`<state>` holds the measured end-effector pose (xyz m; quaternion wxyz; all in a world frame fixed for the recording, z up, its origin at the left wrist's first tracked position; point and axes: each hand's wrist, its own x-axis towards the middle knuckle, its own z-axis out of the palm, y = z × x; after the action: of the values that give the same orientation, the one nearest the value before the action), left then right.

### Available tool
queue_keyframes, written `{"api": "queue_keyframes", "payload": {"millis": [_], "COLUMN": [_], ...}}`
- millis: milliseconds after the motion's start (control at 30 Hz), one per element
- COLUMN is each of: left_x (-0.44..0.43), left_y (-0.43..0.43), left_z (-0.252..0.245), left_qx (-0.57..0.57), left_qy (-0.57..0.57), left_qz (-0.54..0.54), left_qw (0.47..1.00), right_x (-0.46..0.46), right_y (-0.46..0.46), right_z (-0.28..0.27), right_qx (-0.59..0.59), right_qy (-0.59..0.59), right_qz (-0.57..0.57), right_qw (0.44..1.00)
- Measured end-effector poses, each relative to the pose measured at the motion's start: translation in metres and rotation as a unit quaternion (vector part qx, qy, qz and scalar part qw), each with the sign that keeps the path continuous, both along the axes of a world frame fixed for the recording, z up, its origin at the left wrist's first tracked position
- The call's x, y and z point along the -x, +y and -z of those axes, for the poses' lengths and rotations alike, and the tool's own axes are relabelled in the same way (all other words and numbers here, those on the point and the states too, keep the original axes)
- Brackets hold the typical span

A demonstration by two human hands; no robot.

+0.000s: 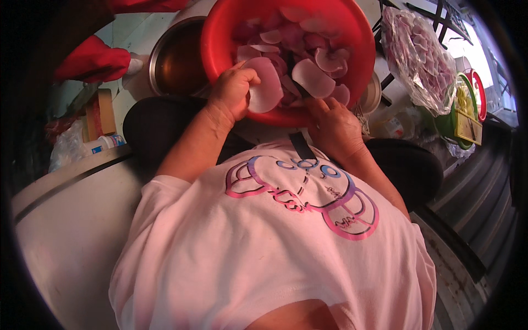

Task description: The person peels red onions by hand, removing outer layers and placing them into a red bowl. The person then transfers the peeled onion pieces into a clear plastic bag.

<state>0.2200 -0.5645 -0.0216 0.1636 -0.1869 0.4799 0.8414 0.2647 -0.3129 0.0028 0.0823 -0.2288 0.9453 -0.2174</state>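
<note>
My left hand [235, 93] pinches a broad, thin vegetable slice [266, 86], pale with a pinkish tint, over the left side of a red plastic basin [359, 37]. The basin sits in front of me and holds many similar curved slices [313, 78]. My right hand [336, 123] is at the basin's near rim, its fingertips reaching inside. Near those fingertips, a dark narrow object [302, 90] shows between the slices, partly covered. Whether my right hand holds it is hidden.
A round metal vessel [154, 62] stands left of the basin. To the right are a clear bag of slices [416, 57], a green basin [445, 126] and a yellow-framed flat tool [469, 128]. Red cloth [95, 62] and a cardboard box [106, 111] lie left.
</note>
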Motion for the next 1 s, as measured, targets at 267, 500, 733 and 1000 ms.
{"api": "queue_keyframes", "payload": {"millis": [267, 500, 733, 1000], "left_x": [-0.024, -0.045, -0.043, -0.022], "left_y": [0.018, -0.008, -0.009, 0.002], "left_z": [-0.049, -0.027, -0.041, -0.043], "left_qx": [-0.034, -0.058, -0.184, -0.032], "left_qy": [-0.043, -0.061, 0.004, 0.023], "left_qz": [0.014, 0.040, -0.013, -0.006], "left_qw": [0.998, 0.996, 0.983, 0.999], "right_x": [0.001, 0.000, 0.000, -0.014], "right_y": [0.004, 0.007, 0.012, 0.010], "right_z": [0.024, -0.018, -0.013, -0.023], "right_qx": [-0.009, 0.193, 0.498, 0.491], "right_qy": [-0.047, -0.192, -0.322, -0.264], "right_qz": [0.050, 0.130, 0.194, 0.146], "right_qw": [0.998, 0.953, 0.781, 0.817]}}
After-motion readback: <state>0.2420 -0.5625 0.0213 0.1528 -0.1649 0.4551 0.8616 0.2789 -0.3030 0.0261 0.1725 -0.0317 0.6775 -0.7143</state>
